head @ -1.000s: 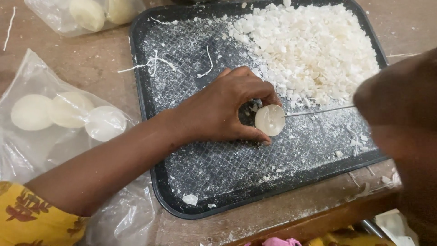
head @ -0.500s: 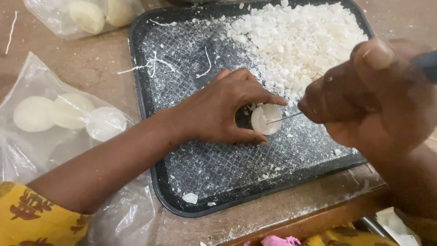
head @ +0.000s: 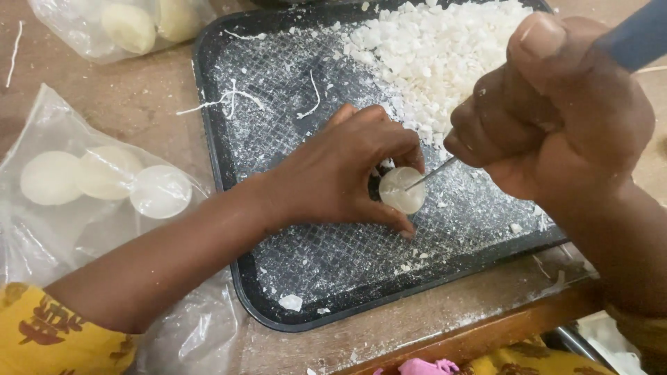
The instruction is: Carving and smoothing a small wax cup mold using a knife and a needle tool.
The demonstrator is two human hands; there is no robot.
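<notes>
Blue tool handle [head: 639, 35] cut off top-right

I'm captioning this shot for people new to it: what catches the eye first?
The heap of white flakes in the dark tray's far corner. Mid-tray, the left hand holds a pale disc on edge while the right hand pokes a thin metal pin at it.

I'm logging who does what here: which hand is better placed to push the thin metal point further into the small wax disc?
Probably the right hand: its grip already holds the blue-handled tool, whose point touches the wax disc. The left hand is busy pinching the disc over the black tray.
</notes>
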